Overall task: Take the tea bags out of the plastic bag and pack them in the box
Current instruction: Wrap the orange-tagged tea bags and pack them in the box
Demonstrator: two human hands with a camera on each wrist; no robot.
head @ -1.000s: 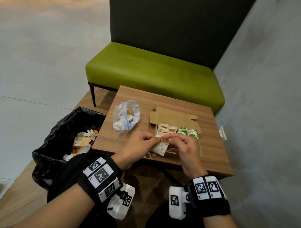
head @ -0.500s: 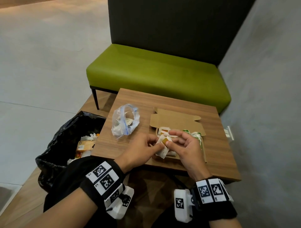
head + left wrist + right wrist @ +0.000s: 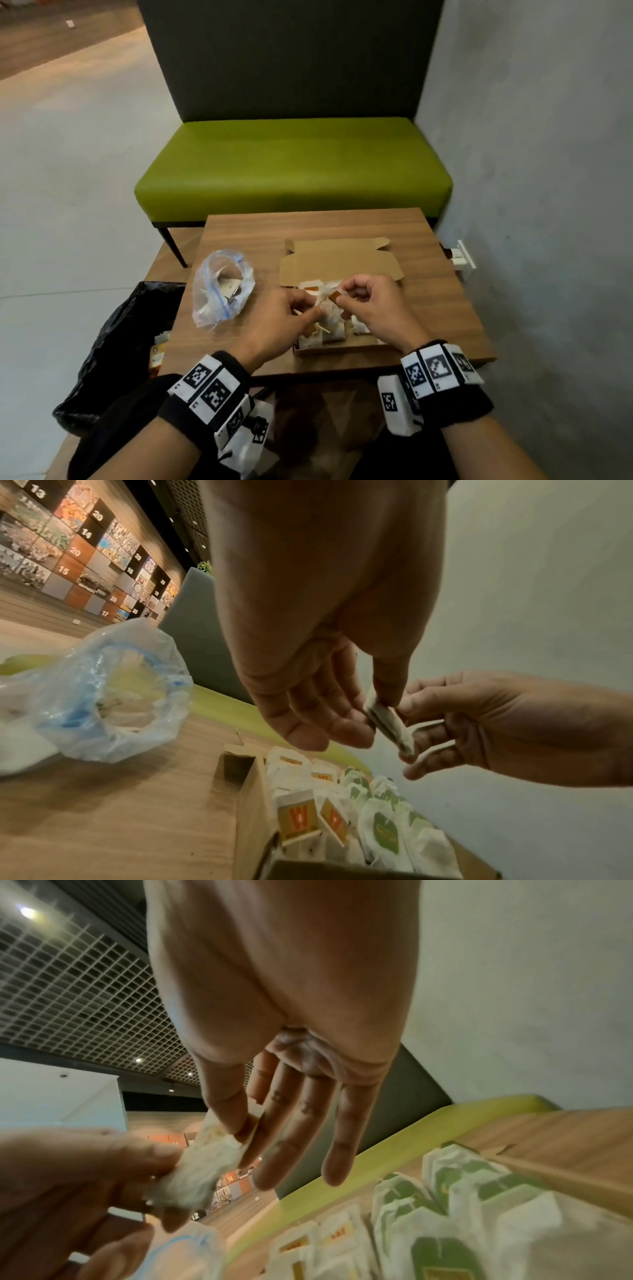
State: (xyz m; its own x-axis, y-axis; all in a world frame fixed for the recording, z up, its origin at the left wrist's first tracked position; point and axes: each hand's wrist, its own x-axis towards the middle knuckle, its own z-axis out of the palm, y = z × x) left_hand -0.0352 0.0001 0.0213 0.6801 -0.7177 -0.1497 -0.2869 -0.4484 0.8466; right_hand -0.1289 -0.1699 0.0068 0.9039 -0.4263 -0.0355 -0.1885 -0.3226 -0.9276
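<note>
Both hands hold one white tea bag [image 3: 329, 310] [image 3: 390, 725] [image 3: 202, 1167] just above the open cardboard box [image 3: 337, 263]. My left hand [image 3: 291, 318] [image 3: 342, 718] pinches its lower end. My right hand [image 3: 352, 298] [image 3: 246, 1129] pinches its upper end with the orange tag between thumb and forefinger. Inside the box stand rows of tea bags, orange-tagged ones [image 3: 301, 821] on the left and green-tagged ones [image 3: 385, 831] [image 3: 441, 1248] on the right. The clear plastic bag [image 3: 221, 291] [image 3: 103, 693] lies on the table left of the box with a few bags left inside.
The small wooden table [image 3: 428, 308] stands before a green bench [image 3: 291, 171], with a grey wall on the right. A black bin bag [image 3: 126, 342] with rubbish sits at the table's left edge. A white wall socket [image 3: 464, 255] is at the right.
The head view has turned to face the table squarely. Both hands still hold the tea bag and have shifted a little further over the box.
</note>
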